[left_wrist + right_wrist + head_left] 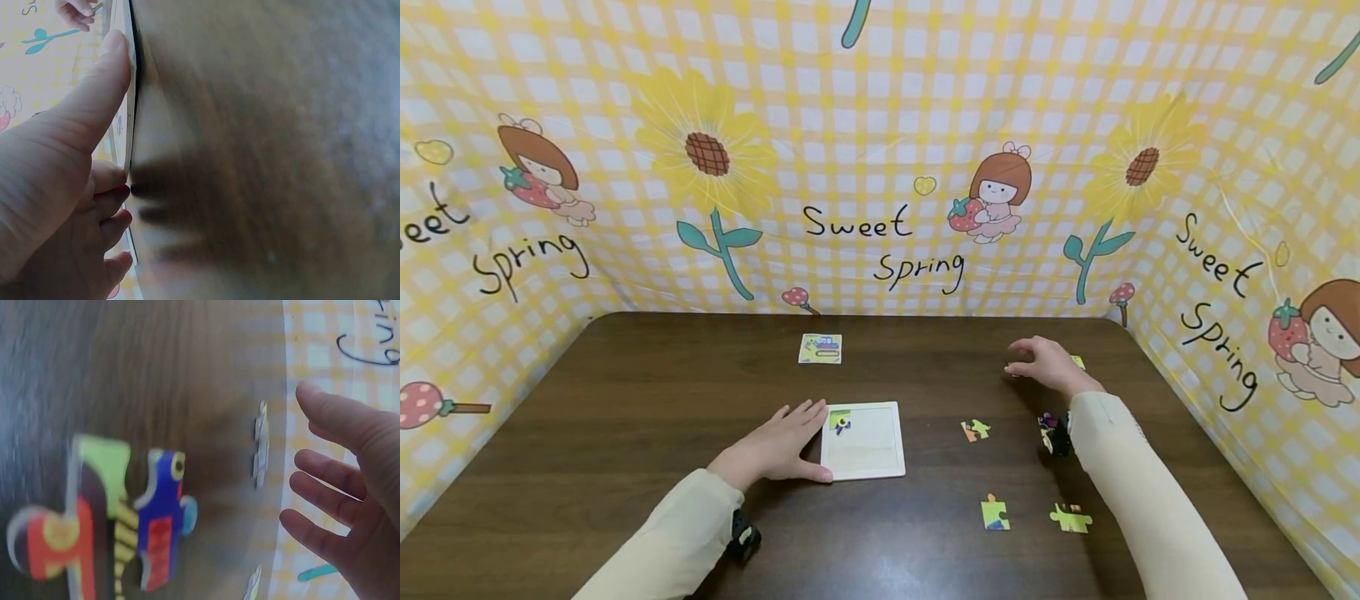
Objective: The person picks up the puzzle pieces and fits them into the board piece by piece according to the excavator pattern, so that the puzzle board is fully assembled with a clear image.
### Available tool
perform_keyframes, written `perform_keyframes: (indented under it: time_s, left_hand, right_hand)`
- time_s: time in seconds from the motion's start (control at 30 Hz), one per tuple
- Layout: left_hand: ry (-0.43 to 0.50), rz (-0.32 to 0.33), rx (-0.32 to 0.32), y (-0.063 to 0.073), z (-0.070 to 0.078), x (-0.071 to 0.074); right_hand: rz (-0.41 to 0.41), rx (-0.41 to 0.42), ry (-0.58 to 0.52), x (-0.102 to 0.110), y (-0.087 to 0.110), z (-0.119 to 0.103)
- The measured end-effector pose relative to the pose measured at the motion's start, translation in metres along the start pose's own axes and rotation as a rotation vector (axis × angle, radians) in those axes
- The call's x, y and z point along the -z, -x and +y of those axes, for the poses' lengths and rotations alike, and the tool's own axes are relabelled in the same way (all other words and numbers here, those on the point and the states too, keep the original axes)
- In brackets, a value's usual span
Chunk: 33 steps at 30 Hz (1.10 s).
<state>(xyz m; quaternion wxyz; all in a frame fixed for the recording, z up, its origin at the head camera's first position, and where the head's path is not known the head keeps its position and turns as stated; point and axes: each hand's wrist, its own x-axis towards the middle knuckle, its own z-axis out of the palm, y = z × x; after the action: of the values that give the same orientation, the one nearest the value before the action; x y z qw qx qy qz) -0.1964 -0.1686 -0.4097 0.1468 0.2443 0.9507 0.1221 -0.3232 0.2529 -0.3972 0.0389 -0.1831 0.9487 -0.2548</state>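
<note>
In the lower centre, the left hand (780, 446) rests its spread, unclenched fingers against the left edge of a square white tray (872, 452); at right, the right hand (1047, 365), fingers loosely bent and released, hovers over a brown wood-grain table (700, 358), near a green-and-orange jigsaw piece (978, 429)

- Head: from above, facing forward and down, back from table (625, 408) and cloth (850, 108).
- Left wrist: close by left hand (777, 447), sideways, low along tray (867, 450).
- Right wrist: close by right hand (1047, 365), sideways, facing pieces (164, 497) and cloth.
- Head and left wrist share tray; head and right wrist, pieces.
</note>
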Motion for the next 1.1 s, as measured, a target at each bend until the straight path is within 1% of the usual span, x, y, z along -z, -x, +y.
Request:
perform_keyframes:
  time_s: [0.33,0.57,0.7,0.93,1.1]
  left_hand:
    - [0.005,-0.002,0.0,0.001,0.0,0.001]
    - [0.004,-0.004,0.003,0.001,0.0,0.001]
    - [0.001,0.0,0.0,0.001,0.001,0.001]
    - [0.011,-0.012,0.0,0.002,0.001,0.002]
    - [0.004,-0.012,0.0,0.002,0.001,0.002]
  right_hand:
    - [-0.035,-0.024,0.08,0.001,0.002,0.015]
    - [-0.049,-0.073,0.134,0.004,0.004,0.015]
    - [-0.04,-0.082,0.14,0.005,0.005,0.013]
    - [-0.027,-0.079,0.15,0.001,0.004,0.019]
    - [-0.002,-0.076,0.155,0.001,0.005,0.018]
